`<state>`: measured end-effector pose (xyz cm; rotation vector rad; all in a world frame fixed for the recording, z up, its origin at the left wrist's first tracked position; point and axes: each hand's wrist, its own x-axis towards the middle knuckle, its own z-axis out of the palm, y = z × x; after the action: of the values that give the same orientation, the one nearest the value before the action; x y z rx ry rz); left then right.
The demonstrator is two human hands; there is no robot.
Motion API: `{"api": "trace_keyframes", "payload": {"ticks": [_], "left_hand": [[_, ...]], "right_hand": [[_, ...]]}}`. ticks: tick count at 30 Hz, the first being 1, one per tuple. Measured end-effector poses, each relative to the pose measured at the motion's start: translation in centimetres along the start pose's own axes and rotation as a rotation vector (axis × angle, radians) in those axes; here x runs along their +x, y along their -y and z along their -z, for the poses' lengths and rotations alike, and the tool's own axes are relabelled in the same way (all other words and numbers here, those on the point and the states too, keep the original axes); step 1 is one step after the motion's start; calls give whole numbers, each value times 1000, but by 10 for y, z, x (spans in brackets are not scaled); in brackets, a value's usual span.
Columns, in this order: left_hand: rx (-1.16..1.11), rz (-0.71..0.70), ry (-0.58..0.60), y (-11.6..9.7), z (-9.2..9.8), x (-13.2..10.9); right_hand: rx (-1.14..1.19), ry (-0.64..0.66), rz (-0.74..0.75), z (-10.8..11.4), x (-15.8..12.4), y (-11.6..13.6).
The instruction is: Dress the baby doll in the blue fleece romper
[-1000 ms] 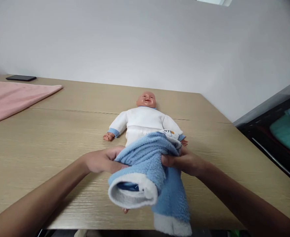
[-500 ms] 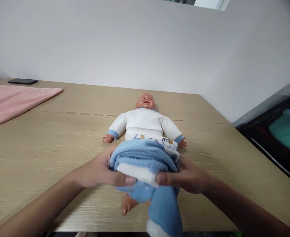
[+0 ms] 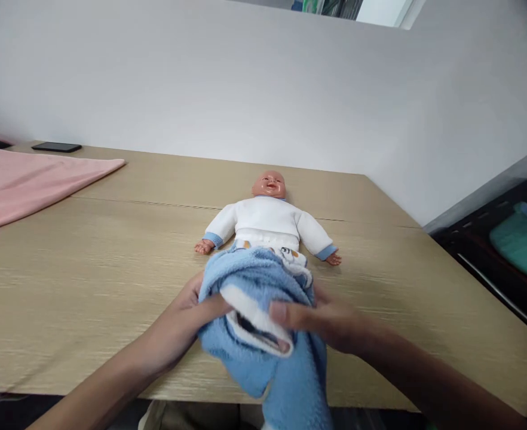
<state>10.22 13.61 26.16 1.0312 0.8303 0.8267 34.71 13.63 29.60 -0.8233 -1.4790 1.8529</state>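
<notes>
A baby doll [image 3: 267, 216] lies on its back on the wooden table, head toward the wall, in a white top with blue cuffs. In front of its lower body I hold a bunched blue terry garment [image 3: 245, 275] with a white-edged opening [image 3: 259, 328]. My left hand [image 3: 194, 310] grips the left side, its thumb hooked into the opening. My right hand [image 3: 321, 316] closes on the right side, thumb on the white edge. One blue leg of the garment hangs toward me over the table's front edge. The doll's legs are hidden behind the cloth.
A pink cloth [image 3: 34, 182] lies at the left of the table [image 3: 124, 263], with a black phone-like slab [image 3: 56, 147] behind it. The wall [image 3: 201, 89] rises at the back. To the right, a dark container [image 3: 492, 239] holds green cloth [image 3: 523, 239].
The white-edged opening has been spread and turned toward me, and my left thumb has gone into it. The doll's foot that showed below the cloth is now covered.
</notes>
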Motion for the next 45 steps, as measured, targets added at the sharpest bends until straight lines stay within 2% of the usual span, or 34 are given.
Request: {"api": "trace_keyframes", "payload": {"ticks": [2,3,4,7,8,10,13,16,20,24,27,30,34,37,41,45], "left_hand": [[54,25,47,3,-6,-9],[97,31,60,5,-9,-15],[148,38,66,7,-11,-20],[330,64,27,13,-15,-38],[392,75,8,15,-15,-42],[517,72,-32,17,-13,-50],[699,73,-56,20,-9,-57],[825,112,0,26,-7,-56],[1078,119,31,38,-10,-46],[1232,59,57,45,-10,-36],[1213,12,57,49,-6,-35],[1129,-59,8,56,-1,-37],[896,-220,-34,64,5,-40],[741,-288,7,65,12,-37],[664,-265,58,58,30,-24],[578,-229,211,46,49,0]], "right_hand": [[-95,124,20,-10,-2,4],[-156,125,27,-15,-3,4],[-232,60,33,-20,-5,2],[-552,-292,87,-31,-14,-9],[-671,-368,100,-33,-16,-12],[-876,-423,83,-36,-21,-17],[-1078,-348,-84,-40,-26,-16],[-1217,-213,-248,-44,-25,-14],[-1294,-121,-296,-48,-20,-18],[-1340,-175,-299,-51,-19,-27],[-1339,-164,-289,-48,-20,-34],[-1286,-144,-266,-40,-22,-40],[-1189,-140,-127,-30,-23,-49],[-1138,-120,-38,-25,-24,-55],[-1017,-160,72,-18,-18,-54],[-935,-192,195,0,-4,-42]]}}
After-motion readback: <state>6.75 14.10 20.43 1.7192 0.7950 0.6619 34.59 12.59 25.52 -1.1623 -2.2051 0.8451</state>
